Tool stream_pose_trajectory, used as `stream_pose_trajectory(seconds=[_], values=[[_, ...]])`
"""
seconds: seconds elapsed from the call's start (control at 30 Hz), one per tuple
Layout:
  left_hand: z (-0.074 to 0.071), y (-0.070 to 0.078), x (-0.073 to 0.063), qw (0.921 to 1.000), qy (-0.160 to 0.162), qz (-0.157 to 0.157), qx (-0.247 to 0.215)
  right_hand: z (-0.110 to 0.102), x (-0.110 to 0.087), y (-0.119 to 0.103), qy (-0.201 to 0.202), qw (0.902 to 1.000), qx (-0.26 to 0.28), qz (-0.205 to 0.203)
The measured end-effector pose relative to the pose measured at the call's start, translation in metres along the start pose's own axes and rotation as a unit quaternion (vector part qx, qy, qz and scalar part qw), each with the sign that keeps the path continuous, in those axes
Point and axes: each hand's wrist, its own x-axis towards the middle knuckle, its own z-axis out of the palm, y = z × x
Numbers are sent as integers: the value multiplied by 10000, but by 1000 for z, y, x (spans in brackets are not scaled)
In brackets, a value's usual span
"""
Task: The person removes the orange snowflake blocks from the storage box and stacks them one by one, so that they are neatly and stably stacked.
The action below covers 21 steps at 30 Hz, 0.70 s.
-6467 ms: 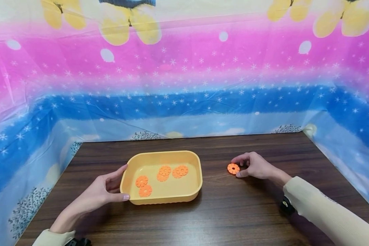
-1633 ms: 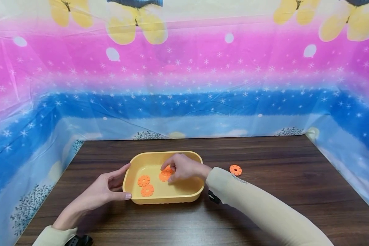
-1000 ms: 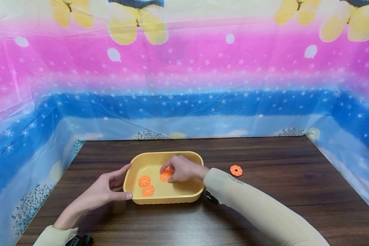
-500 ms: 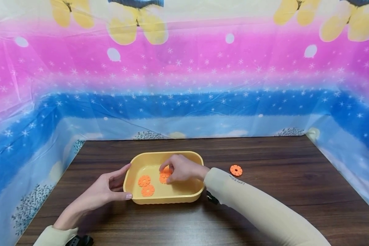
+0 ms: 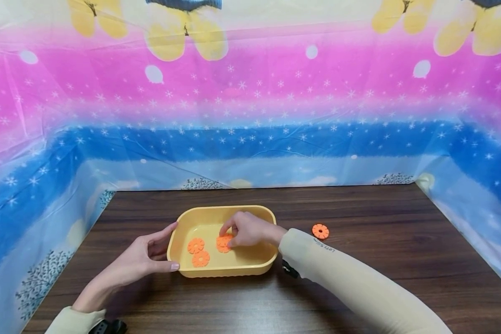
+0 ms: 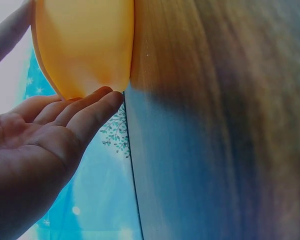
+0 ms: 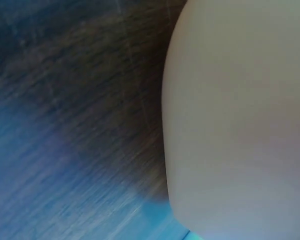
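Note:
A yellow tray (image 5: 221, 273) stands on the dark wood table. My left hand (image 5: 139, 257) holds its left end, thumb at the near corner and fingers at the far one; in the left wrist view those fingers (image 6: 90, 107) lie nearly straight against the wall. Inside the tray, my right hand (image 5: 248, 229) pinches at orange notched interlocking discs (image 5: 223, 243), which overlap under its thumb and forefinger and are partly hidden. Left of them lie two more orange discs, an upper disc (image 5: 195, 246) and a lower disc (image 5: 201, 259), edges overlapping.
Another orange interlocking disc (image 5: 320, 231) lies on the table (image 5: 359, 260) to the right of the tray, just beyond the right sleeve (image 5: 338, 264). A patterned cloth (image 5: 254, 139) stands round the table's back and sides. In the right wrist view a blurred pale surface (image 7: 235, 125) fills the right half.
Earlier my right hand held a disc over the table at right; that disc now lies there. The right hand moved into the tray, and the discs under its fingers have shifted slightly. The left hand stays.

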Motion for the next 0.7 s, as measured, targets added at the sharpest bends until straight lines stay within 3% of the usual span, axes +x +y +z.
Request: stream_pose_trajectory(seconds=[0.43, 0.7], values=[[0, 0, 0, 10000, 15, -1, 29, -1, 0, 2, -116, 9999, 81, -36], [0, 0, 1, 10000, 22, -23, 62, 0, 0, 3, 26, 10000, -13, -87]])
